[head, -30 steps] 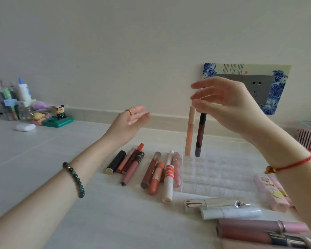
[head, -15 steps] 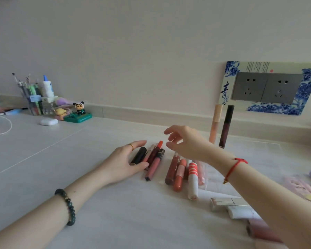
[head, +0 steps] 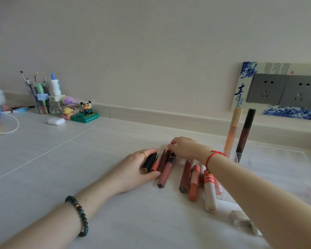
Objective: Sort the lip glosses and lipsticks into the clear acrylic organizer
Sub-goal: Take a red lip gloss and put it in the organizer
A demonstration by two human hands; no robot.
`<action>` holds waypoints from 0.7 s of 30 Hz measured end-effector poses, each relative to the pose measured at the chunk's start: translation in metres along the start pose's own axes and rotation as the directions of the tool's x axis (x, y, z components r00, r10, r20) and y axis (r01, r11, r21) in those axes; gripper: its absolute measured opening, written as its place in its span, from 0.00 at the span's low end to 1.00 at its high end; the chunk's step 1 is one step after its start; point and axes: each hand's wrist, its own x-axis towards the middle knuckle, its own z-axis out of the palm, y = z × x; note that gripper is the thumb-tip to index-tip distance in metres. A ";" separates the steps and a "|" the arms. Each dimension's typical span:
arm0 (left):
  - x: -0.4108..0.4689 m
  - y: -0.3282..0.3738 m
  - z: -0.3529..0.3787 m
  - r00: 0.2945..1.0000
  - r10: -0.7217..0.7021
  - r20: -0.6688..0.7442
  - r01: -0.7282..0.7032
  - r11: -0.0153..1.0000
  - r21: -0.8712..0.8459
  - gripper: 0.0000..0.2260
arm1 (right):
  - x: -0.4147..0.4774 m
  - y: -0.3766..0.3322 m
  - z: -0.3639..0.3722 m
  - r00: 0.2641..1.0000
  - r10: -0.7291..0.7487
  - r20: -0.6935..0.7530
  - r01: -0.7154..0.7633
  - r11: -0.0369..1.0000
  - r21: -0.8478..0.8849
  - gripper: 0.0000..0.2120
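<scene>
The left hand [head: 133, 168] is wrapping its fingers round the black lipstick [head: 148, 163] on the table, and the right hand [head: 185, 148] is pinching the top of the red tube [head: 163, 161] beside it, so each is probably going next, standing up, into the clear organizer [head: 269, 159] on the right.
</scene>
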 end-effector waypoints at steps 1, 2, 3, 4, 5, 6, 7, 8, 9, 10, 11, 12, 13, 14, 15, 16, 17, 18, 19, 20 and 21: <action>0.000 0.000 0.000 1.000 -0.003 0.001 0.003 1.000 -0.005 0.29 | 0.001 0.000 0.001 1.000 0.003 -0.003 -0.003 1.000 0.005 0.19; 0.000 0.000 0.000 1.000 -0.008 0.003 0.008 1.000 -0.007 0.29 | 0.001 0.000 0.002 1.000 0.008 -0.010 -0.008 1.000 0.013 0.19; 0.000 0.000 0.000 1.000 -0.011 0.005 0.011 1.000 -0.005 0.29 | 0.001 0.000 0.003 1.000 0.014 -0.017 -0.013 1.000 0.020 0.18; 0.000 0.000 0.000 1.000 -0.014 0.003 0.014 1.000 -0.001 0.30 | 0.000 0.001 0.003 1.000 0.020 -0.025 -0.019 0.999 0.027 0.19; 0.000 0.000 0.000 1.000 -0.019 -0.003 0.019 1.000 0.000 0.30 | -0.001 0.001 0.003 0.999 0.025 -0.032 -0.023 0.999 0.037 0.19; 0.000 0.000 0.000 1.000 -0.028 -0.013 0.028 1.000 -0.007 0.31 | -0.002 0.001 0.002 0.999 0.028 -0.039 -0.026 0.998 0.050 0.19; 0.000 0.001 -0.001 0.999 -0.042 -0.024 0.041 0.999 -0.022 0.32 | -0.004 0.002 0.000 0.998 0.027 -0.048 -0.023 0.998 0.066 0.19; -0.001 0.002 -0.001 0.998 -0.055 -0.033 0.054 0.998 -0.039 0.33 | -0.006 0.001 -0.001 0.998 0.021 -0.061 -0.015 0.996 0.084 0.19; -0.001 0.003 -0.002 0.997 -0.066 -0.037 0.064 0.997 -0.052 0.34 | -0.007 0.001 -0.003 0.997 0.012 -0.078 -0.003 0.994 0.106 0.19; -0.002 0.004 -0.002 0.997 -0.070 -0.039 0.068 0.996 -0.055 0.36 | -0.010 0.000 -0.006 0.995 0.003 -0.099 0.010 0.991 0.133 0.19; -0.003 0.006 -0.003 0.996 -0.070 -0.045 0.068 0.996 -0.053 0.37 | -0.013 -0.001 -0.009 0.992 -0.004 -0.127 0.025 0.986 0.167 0.19; -0.003 0.008 -0.003 0.996 -0.067 -0.058 0.064 0.996 -0.054 0.37 | -0.016 -0.002 -0.013 0.987 -0.011 -0.160 0.045 0.977 0.210 0.19; -0.004 0.011 -0.004 0.995 -0.061 -0.074 0.057 0.997 -0.061 0.37 | -0.021 -0.003 -0.017 0.980 -0.019 -0.196 0.072 0.962 0.265 0.18; -0.005 0.014 -0.004 0.995 -0.051 -0.090 0.044 0.996 -0.077 0.36 | -0.026 -0.004 -0.021 0.972 -0.027 -0.234 0.106 0.937 0.333 0.18; -0.006 0.018 -0.004 0.994 -0.039 -0.100 0.029 0.994 -0.103 0.35 | -0.033 -0.005 -0.025 0.962 -0.035 -0.272 0.148 0.901 0.408 0.17; -0.008 0.024 -0.004 0.994 -0.025 -0.107 0.011 0.991 -0.134 0.34 | -0.042 -0.006 -0.030 0.951 -0.044 -0.307 0.194 0.858 0.475 0.17; -0.010 0.030 -0.004 0.994 -0.010 -0.110 -0.009 0.986 -0.166 0.33 | -0.051 -0.005 -0.034 0.940 -0.057 -0.336 0.238 0.816 0.527 0.16; -0.013 0.036 -0.003 0.993 0.006 -0.115 -0.029 0.979 -0.201 0.32 | -0.061 -0.005 -0.038 0.932 -0.076 -0.355 0.279 0.775 0.567 0.17; -0.015 0.043 -0.002 0.992 0.023 -0.123 -0.052 0.971 -0.235 0.32 | -0.071 -0.004 -0.043 0.926 -0.095 -0.365 0.314 0.733 0.604 0.17; -0.016 0.050 0.000 0.990 0.041 -0.133 -0.076 0.961 -0.266 0.32 | -0.081 -0.003 -0.048 0.921 -0.112 -0.373 0.344 0.685 0.643 0.17; -0.018 0.057 0.002 0.988 0.055 -0.143 -0.095 0.951 -0.296 0.31 | -0.090 -0.001 -0.054 0.916 -0.123 -0.382 0.369 0.633 0.681 0.17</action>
